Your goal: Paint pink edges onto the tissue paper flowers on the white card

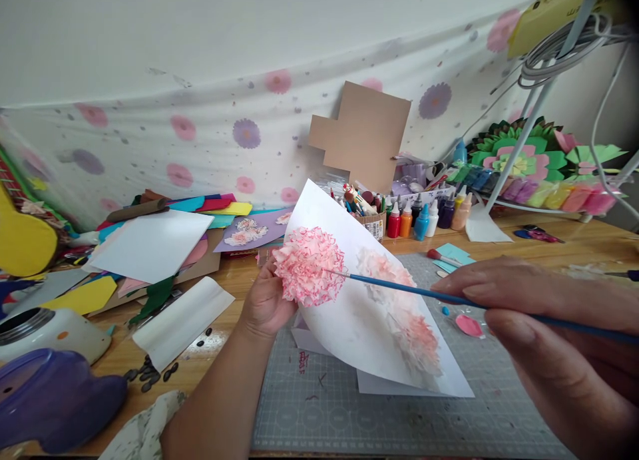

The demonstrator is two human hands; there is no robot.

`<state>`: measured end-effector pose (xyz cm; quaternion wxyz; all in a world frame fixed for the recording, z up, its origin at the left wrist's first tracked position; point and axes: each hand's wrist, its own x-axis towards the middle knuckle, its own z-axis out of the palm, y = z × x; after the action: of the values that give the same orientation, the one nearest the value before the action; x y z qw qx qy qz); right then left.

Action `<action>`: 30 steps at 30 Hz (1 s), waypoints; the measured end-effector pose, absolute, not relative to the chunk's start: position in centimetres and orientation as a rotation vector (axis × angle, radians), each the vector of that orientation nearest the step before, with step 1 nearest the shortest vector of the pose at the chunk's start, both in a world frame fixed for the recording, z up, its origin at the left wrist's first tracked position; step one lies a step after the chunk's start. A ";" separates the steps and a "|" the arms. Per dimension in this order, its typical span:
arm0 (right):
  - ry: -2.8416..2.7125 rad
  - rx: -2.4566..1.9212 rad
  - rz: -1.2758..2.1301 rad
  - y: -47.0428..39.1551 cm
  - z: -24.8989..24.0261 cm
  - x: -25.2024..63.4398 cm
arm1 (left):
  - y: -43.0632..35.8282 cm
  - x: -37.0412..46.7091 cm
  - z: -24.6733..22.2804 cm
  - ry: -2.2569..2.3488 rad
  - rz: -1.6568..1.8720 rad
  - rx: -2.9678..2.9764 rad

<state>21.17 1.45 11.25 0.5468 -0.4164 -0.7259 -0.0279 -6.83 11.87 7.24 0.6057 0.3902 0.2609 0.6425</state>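
My left hand (267, 300) grips the left edge of a white sheet (329, 333), its fingers partly hidden behind a pink ruffled flower (310, 267) on that sheet. Paler pink and white ruffled flowers (399, 307) run down the sheet's right part. The sheet is raised and curved above a grey cutting mat (309, 413). From the right, my right hand (539, 333) pinches a thin blue brush (404, 285) between thumb and fingers. The brush's fine tip meets the right part of the pink flower.
Paint bottles (405, 217) and a box of pens (372, 220) stand behind the mat. Coloured papers (150, 247) pile up at the left, near a purple container (54, 400) and black pebbles (150, 373). On the mat's right lies a pink disc (469, 325). A lamp stand rises at the right.
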 end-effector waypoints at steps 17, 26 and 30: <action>-1.704 -0.995 -0.032 1.2 12.4 20.4 | 11.7 -6.9 7.3 0.604 1.511 0.885; -1.735 -0.971 -0.012 1.1 12.5 20.3 | 11.7 -7.2 7.1 0.627 1.507 0.901; -1.737 -0.950 -0.051 1.1 12.5 20.3 | 11.6 -7.2 7.2 0.641 1.501 0.902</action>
<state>20.31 1.13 12.49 0.5486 -0.4010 -0.7333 -0.0217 -7.16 11.63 7.24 0.5958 0.3886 0.2762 0.6463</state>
